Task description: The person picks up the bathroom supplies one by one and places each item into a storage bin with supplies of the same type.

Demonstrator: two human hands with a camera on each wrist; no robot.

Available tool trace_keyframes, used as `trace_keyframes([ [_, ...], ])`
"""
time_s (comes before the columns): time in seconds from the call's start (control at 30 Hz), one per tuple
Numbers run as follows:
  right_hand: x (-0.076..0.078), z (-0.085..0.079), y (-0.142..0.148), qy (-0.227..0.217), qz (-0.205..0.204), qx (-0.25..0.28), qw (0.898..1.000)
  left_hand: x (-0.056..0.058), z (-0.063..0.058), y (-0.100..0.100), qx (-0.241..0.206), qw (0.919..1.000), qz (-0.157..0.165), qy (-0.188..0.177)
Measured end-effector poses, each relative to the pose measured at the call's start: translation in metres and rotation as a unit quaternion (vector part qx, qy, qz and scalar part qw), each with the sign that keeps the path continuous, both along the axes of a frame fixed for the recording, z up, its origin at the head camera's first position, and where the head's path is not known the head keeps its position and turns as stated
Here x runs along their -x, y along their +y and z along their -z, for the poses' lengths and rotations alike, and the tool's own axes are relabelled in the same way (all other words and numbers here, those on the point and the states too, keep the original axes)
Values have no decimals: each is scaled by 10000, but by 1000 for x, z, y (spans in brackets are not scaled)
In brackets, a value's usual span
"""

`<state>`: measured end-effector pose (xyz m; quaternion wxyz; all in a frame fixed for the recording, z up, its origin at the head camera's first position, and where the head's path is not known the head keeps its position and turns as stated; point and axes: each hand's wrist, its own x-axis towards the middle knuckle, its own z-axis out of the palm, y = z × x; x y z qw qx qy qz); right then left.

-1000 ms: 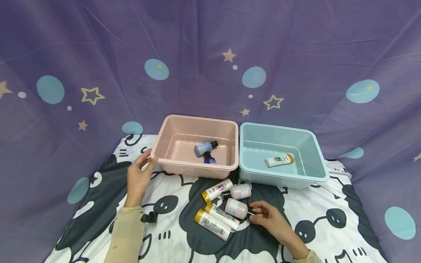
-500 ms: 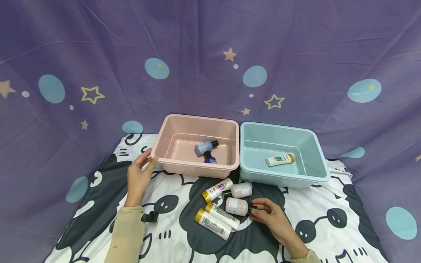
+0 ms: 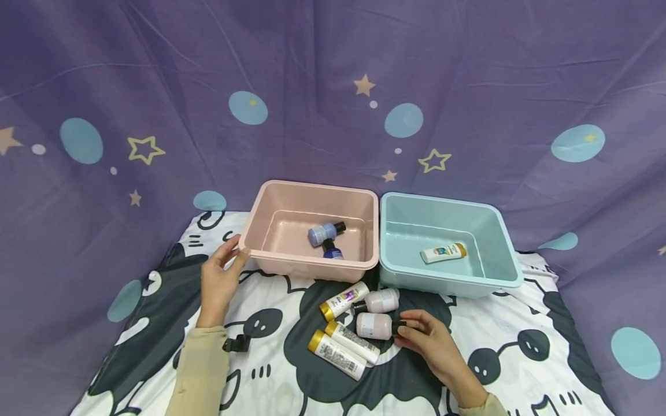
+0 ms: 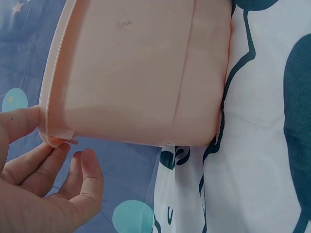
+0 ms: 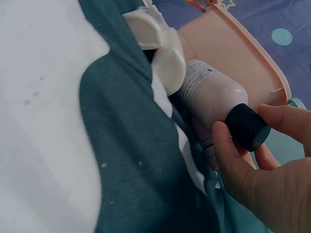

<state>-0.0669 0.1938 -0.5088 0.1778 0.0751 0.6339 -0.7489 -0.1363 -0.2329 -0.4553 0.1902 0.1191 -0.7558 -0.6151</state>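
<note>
My left hand (image 3: 218, 283) pinches the rim of the pink bin (image 3: 307, 262) at its front left corner, thumb and fingertips on either side in the left wrist view. With thumb and fingers, my right hand (image 3: 429, 344) holds the black cap (image 5: 248, 127) of a pale pink bottle (image 3: 373, 326) lying on its side. A second pale pink bottle (image 3: 383, 301) lies just behind it. To the left are three white tubes with gold caps: one by the pink bin (image 3: 347, 299), two side by side in front (image 3: 355, 343) (image 3: 338, 356).
Inside the pink bin lie a light blue bottle (image 3: 321, 234) and a dark blue bottle (image 3: 333, 252). A light blue bin (image 3: 447, 280) stands close on its right, with one white tube (image 3: 442, 253) in it. A small black object (image 3: 236, 344) lies near the left sleeve.
The pale pink bottle in my right hand has turned slightly, its cap end shifting a little toward the bins. My left hand stays on the pink bin's rim.
</note>
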Motion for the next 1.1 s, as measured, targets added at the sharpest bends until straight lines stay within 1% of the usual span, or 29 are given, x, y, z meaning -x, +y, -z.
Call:
trace_keyframes([
  [0.23, 3, -13, -1, 106, -7, 271, 9996, 0, -1, 0, -37, 10000, -2, 6],
  [0.37, 5, -24, 0, 379, -75, 398, 9985, 1, 0, -1, -17, 10000, -38, -29],
  [0.57, 12, -46, -2, 883, -175, 520, 9946, 0, 2, -2, -112, 9999, -38, 31],
  [0.63, 17, -55, -4, 1078, -215, 579, 9923, 0, 2, -2, -94, 9999, -40, 26],
  [0.8, 30, -79, -9, 1419, -171, 564, 9881, 1, 2, 0, -109, 9999, -65, -4],
  [0.93, 43, -97, -14, 1573, -117, 628, 9855, 1, 2, 0, -149, 9999, -59, 2],
  [1.1, 62, -117, -22, 1631, -87, 779, 9835, 0, 1, 0, -67, 9999, -71, -76],
])
